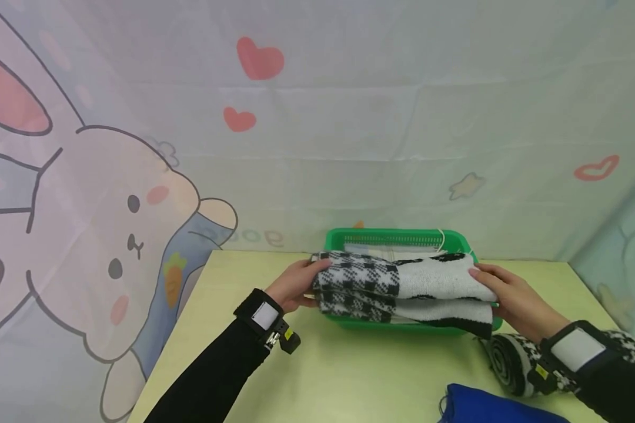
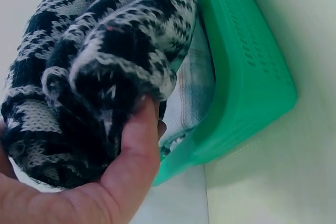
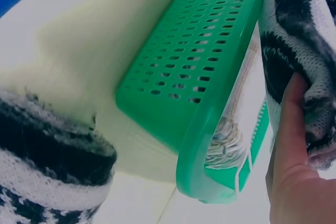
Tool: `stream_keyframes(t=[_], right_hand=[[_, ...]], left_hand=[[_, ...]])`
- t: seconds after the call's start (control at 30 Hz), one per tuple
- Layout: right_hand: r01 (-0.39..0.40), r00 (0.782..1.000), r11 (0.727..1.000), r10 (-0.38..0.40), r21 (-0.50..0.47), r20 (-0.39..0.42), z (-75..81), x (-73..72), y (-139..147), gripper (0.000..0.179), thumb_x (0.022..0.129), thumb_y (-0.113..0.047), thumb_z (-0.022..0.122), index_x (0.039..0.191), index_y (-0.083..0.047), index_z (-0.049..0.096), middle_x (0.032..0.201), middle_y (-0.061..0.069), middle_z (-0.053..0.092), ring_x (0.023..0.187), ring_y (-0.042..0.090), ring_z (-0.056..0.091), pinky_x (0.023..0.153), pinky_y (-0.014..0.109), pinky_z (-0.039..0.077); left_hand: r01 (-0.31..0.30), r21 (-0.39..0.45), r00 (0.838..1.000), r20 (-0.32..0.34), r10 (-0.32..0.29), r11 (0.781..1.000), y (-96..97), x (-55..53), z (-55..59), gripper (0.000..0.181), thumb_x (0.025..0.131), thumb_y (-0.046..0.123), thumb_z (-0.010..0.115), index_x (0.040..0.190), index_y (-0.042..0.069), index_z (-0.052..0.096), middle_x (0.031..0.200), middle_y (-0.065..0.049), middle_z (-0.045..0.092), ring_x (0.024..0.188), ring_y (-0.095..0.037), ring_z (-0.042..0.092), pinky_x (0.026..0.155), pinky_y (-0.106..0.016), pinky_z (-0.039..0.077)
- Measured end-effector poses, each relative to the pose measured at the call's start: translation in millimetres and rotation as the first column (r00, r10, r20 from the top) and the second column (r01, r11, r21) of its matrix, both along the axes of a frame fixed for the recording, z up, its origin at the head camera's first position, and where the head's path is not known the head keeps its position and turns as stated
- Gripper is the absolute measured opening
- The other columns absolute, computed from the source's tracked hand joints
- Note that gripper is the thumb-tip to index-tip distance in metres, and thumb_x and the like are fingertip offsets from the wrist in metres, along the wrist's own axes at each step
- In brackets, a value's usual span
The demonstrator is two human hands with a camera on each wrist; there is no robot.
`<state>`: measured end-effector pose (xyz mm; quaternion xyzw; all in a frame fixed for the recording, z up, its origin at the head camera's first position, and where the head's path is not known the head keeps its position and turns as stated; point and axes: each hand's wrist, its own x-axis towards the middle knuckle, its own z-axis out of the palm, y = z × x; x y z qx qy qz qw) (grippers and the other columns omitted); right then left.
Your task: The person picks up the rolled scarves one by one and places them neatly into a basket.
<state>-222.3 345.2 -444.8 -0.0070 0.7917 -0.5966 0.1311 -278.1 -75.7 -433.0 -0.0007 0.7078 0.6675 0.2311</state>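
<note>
Here's the bundle (image 1: 439,279), strung between the left fingers (image 2: 140,140) at one end and the right fingers (image 3: 292,129) at the other! Beneath it sits the basket (image 3: 152,116), its far rim beyond both sets of fingers. Inside, just past the bundle, a cloth (image 1: 373,251) lies between the two sets, with strands (image 3: 226,145) at the basket end near the right fingers. Over to the near side: a roll (image 1: 505,361) to the right of the basket, nearer the person than the right fingers. Nearer again, a second cloth (image 1: 487,405), well apart from the left fingers. The table (image 1: 381,364) runs under everything; beyond all the fingers, the backdrop (image 1: 370,176).
</note>
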Motion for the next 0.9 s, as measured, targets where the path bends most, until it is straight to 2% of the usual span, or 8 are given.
stream_keyframes(t=[0.23,0.4,0.47,0.53,0.63,0.7,0.9], right_hand=[[-0.014,1.0,0.999,0.014,0.053,-0.002,-3.5,-5.6,2,0.08,0.117,-0.045,0.039,0.167,0.009,0.006,0.165,0.038,0.02,0.108,-0.002,0.055,0.088,0.032,0.06],[-0.027,1.0,0.997,0.028,0.072,-0.008,-5.3,-9.1,4,0.08,0.117,-0.044,0.04,0.166,0.01,0.009,0.165,0.038,0.021,0.107,-0.001,0.057,0.087,0.034,0.06],[-0.027,1.0,0.996,0.028,0.085,-0.005,-5.7,-10.4,4,0.079,0.117,-0.044,0.041,0.166,0.011,0.01,0.164,0.038,0.021,0.114,0.008,0.059,0.089,0.036,0.06],[-0.027,1.0,0.994,0.027,0.102,-0.001,-5.8,-11.7,4,0.081,0.117,-0.045,0.041,0.165,0.011,0.009,0.166,0.039,0.018,0.125,0.024,0.058,0.092,0.04,0.059],[-0.03,0.999,0.993,0.028,0.116,0.014,-5.5,-13.9,3,0.083,0.116,-0.047,0.041,0.166,0.011,0.008,0.168,0.04,0.013,0.142,0.049,0.043,0.098,0.047,0.058],[-0.032,0.999,0.993,0.03,0.117,0.026,-5.2,-15.4,3,0.084,0.116,-0.048,0.04,0.166,0.012,0.006,0.168,0.04,0.011,0.147,0.054,0.035,0.1,0.049,0.056],[-0.034,0.997,0.993,0.026,0.109,0.072,-6.4,-19.0,4,0.085,0.116,-0.048,0.038,0.165,0.013,0.003,0.168,0.041,0.008,0.15,0.057,0.03,0.104,0.051,0.054]], left_hand=[[0.017,-0.116,0.999,-0.032,-0.021,0.993,0.6,-0.1,6.0,0.069,0.111,0.043,0.057,0.161,-0.002,0.041,0.148,-0.027,0.056,0.132,-0.044,0.062,0.102,-0.055,0.059],[0.025,-0.156,0.999,-0.031,-0.03,0.987,1.8,-3.1,7.7,0.066,0.111,0.041,0.058,0.159,-0.002,0.044,0.148,-0.025,0.056,0.134,-0.043,0.06,0.103,-0.055,0.058],[0.028,-0.16,0.999,-0.03,-0.033,0.987,2.8,-4.8,6.6,0.065,0.111,0.04,0.059,0.159,-0.001,0.045,0.147,-0.025,0.057,0.134,-0.043,0.06,0.102,-0.053,0.059],[0.031,-0.163,0.999,-0.03,-0.036,0.986,3.9,-6.8,4.9,0.063,0.111,0.039,0.059,0.158,-0.001,0.046,0.145,-0.024,0.058,0.133,-0.043,0.061,0.1,-0.052,0.06],[0.031,-0.176,0.999,-0.035,-0.038,0.984,4.9,-9.5,2.3,0.061,0.111,0.038,0.059,0.156,-0.001,0.048,0.142,-0.024,0.059,0.129,-0.044,0.063,0.098,-0.051,0.061],[0.029,-0.187,0.999,-0.036,-0.037,0.982,5.4,-11.3,1.5,0.059,0.111,0.038,0.059,0.155,-0.001,0.05,0.141,-0.024,0.059,0.128,-0.044,0.063,0.098,-0.051,0.061],[0.03,-0.226,0.998,-0.049,-0.042,0.974,8.6,-16.6,1.1,0.062,0.11,0.039,0.062,0.156,-0.001,0.049,0.15,-0.025,0.054,0.132,-0.046,0.061,0.095,-0.05,0.062]])
